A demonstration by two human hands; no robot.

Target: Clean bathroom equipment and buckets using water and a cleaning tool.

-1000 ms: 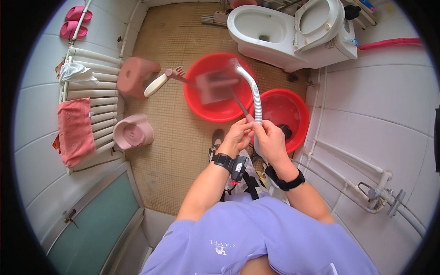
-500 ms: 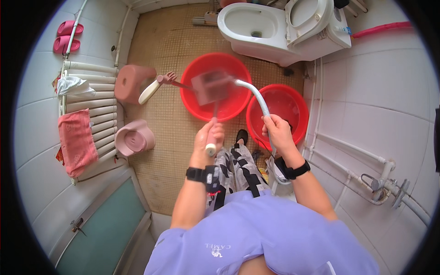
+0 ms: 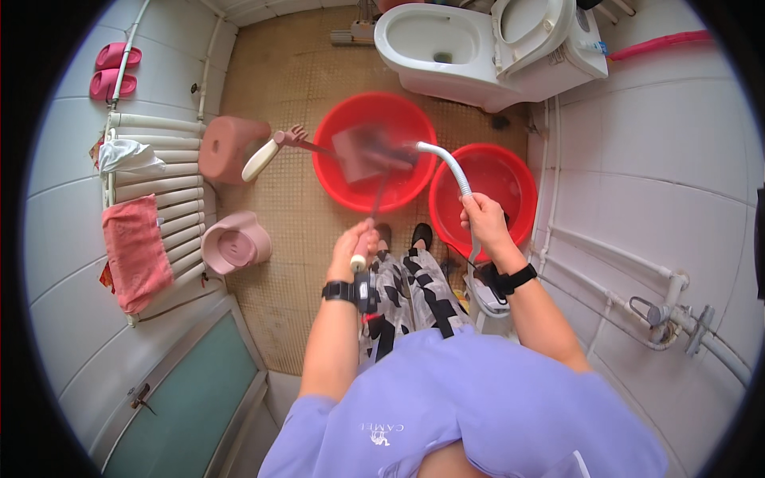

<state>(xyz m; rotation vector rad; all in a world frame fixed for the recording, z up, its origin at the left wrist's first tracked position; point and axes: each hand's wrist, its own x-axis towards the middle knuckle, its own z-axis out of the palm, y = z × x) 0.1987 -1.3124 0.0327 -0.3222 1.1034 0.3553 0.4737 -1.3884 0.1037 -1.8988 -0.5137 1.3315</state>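
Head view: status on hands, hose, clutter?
Left grip: closed on pink handle. Right grip: closed on hose, tip over left basin. Second handle crosses that rim.

- Left hand (image 3: 353, 245): curled into a grip.
- Right hand (image 3: 485, 222): also gripping, slightly farther forward.
- Left forearm (image 3: 331, 346): nearly straight ahead.
- Right forearm (image 3: 545, 325): slants inward.
- Hands apart.

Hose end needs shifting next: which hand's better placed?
Right, probably. The right hand already grips the white hose, whose end is over the left red basin. The left hand is occupied, closed around a pink handle.
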